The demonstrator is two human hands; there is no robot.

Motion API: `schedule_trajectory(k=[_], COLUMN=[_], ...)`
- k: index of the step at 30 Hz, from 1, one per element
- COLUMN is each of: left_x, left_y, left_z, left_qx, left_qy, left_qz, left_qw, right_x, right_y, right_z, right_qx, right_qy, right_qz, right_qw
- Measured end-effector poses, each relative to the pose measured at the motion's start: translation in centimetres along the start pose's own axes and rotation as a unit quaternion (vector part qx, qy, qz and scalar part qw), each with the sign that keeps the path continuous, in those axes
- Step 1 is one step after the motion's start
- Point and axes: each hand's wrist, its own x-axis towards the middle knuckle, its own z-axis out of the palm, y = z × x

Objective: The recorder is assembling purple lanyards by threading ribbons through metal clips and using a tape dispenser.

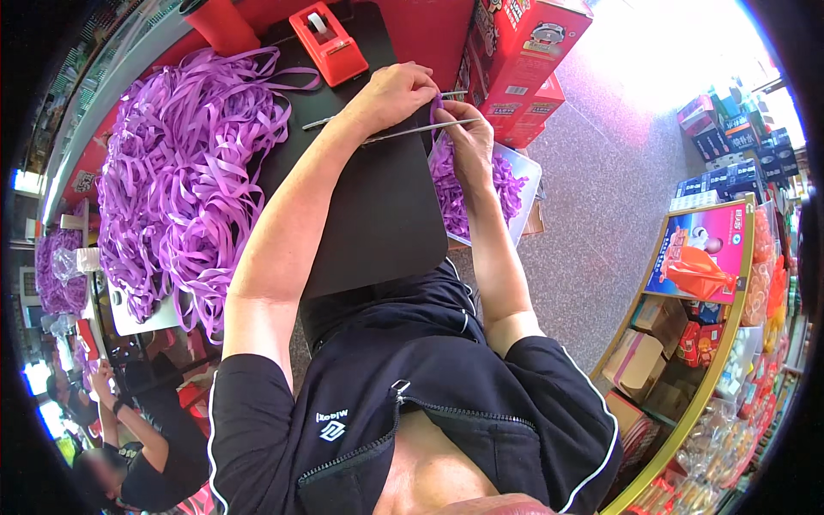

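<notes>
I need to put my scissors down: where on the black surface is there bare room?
The black surface is bare between the left forearm and the tray of purple pieces. A smaller bare strip runs beside the red tape dispenser. The left side is crowded with the purple ribbon pile.

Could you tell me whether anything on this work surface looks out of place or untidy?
The big purple ribbon heap sprawls loosely, with loops trailing toward the red tape dispenser. Otherwise nothing stands out: both hands, left hand and right hand, pinch a ribbon piece above the tray.

Red cylinder (219,21) cut off by the top edge; co-worker's face (99,470) blurred
</notes>
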Motion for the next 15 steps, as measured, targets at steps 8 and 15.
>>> schedule_trajectory(k=[8, 15], left_x=[0.2, 0.2], left_y=[-0.2, -1.1], left_z=[0.6, 1.2], left_qx=[0.046, 0.139], left_qy=[0.015, 0.017], left_qz=[-0.008, 0.003], left_qw=[0.999, 0.99], right_x=[-0.1, 0.6], right_y=[1.1, -0.1], right_z=[-0.9, -1.4], right_qx=[-0.03, -0.036], right_qy=[-0.009, -0.04], right_qz=[-0.012, -0.012], right_qw=[0.999, 0.998])
